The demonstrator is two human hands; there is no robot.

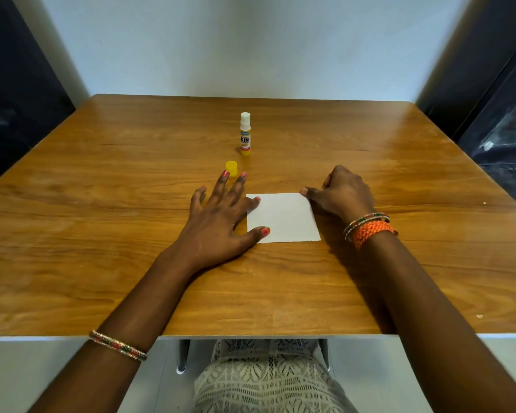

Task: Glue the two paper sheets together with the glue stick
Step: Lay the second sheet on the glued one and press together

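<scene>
Since only one white paper shows, probably two sheets stacked, the step looks like pressing them together: the left hand lies flat, fingers spread on its left edge, while the right hand pinches the far right corner. Beyond, the cap sits off and the glue stick stands uncapped on the table; next comes smoothing the sheets, then recapping.

Glossy wooden table against a pale wall

White paper, yellow cap, brown wood-grain table, orange bracelet
</scene>
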